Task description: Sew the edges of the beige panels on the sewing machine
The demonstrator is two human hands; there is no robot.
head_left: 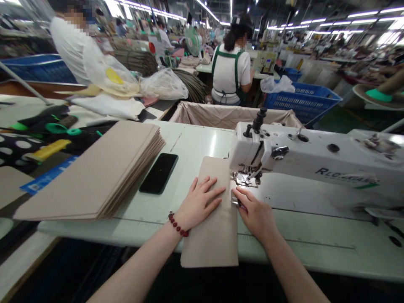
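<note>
A long beige panel lies on the pale green sewing table, its near end reaching past the front edge. My left hand, with a dark red bead bracelet at the wrist, rests flat on it, fingers spread. Along the panel's right edge, my right hand is closed around what looks like small thread snips; metal shows at the fingertips, and most of the tool is hidden. Just beyond these fingers is the presser foot of a white sewing machine. The panel's edge lies beside the foot.
A stack of beige panels stands on the left, with a black phone beside it. Behind the table is a cloth-lined bin. Blue crates and two people sit farther back. Thread cones lie far left.
</note>
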